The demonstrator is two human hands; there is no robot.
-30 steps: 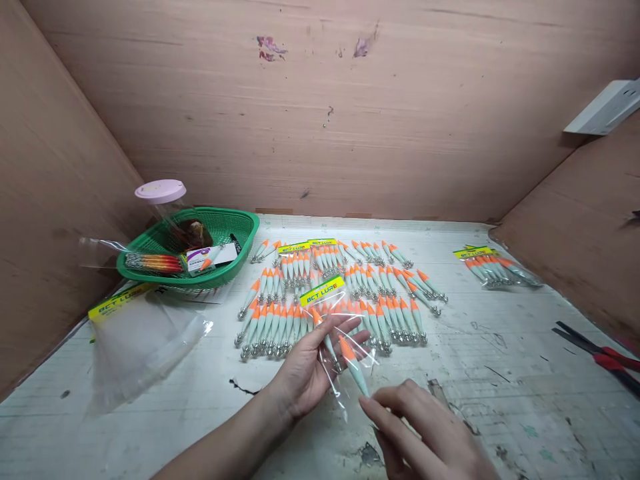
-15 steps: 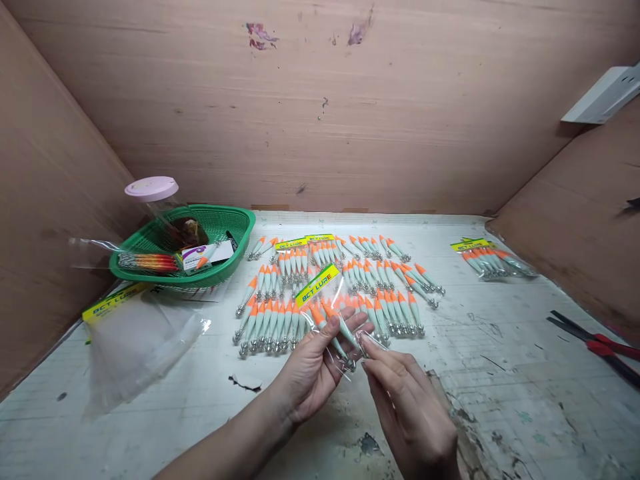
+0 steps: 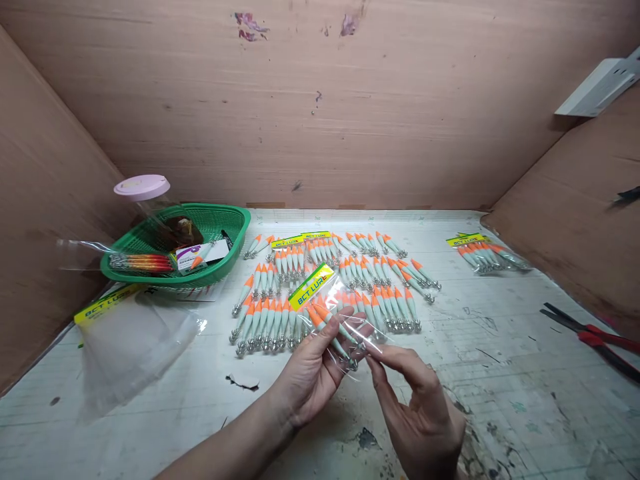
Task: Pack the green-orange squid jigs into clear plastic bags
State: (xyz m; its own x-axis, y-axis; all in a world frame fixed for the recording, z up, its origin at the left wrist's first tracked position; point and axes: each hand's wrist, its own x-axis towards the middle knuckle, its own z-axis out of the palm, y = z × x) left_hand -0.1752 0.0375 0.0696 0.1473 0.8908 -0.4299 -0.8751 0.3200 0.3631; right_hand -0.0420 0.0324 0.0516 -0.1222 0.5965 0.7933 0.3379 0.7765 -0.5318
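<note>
My left hand (image 3: 317,360) is closed on a clear plastic lure bag (image 3: 313,287) with a yellow and green header. Two squid jigs (image 3: 331,327) with orange noses and pale bodies lie inside it, hooks toward me. With thumb and forefinger together, my right hand (image 3: 417,400) pinches the bag's lower right edge by the hooks. Behind the hands, rows of matching loose squid jigs (image 3: 270,320) lie on the table, with filled lure bags (image 3: 290,257) among the back row.
To the left stands a green basket (image 3: 240,227) holding a pink-lidded jar (image 3: 143,187) and packaged lures. Flat header bags (image 3: 135,353) lie before it. On the right are more filled bags (image 3: 475,253) and red-handled scissors or pliers (image 3: 590,333). Cardboard walls (image 3: 320,153) enclose the table.
My right hand has shifted slightly right and down along the bag's open end, its fingers more bent. The bag's lower edge looks spread out flatter. The whole view has shifted slightly.
</note>
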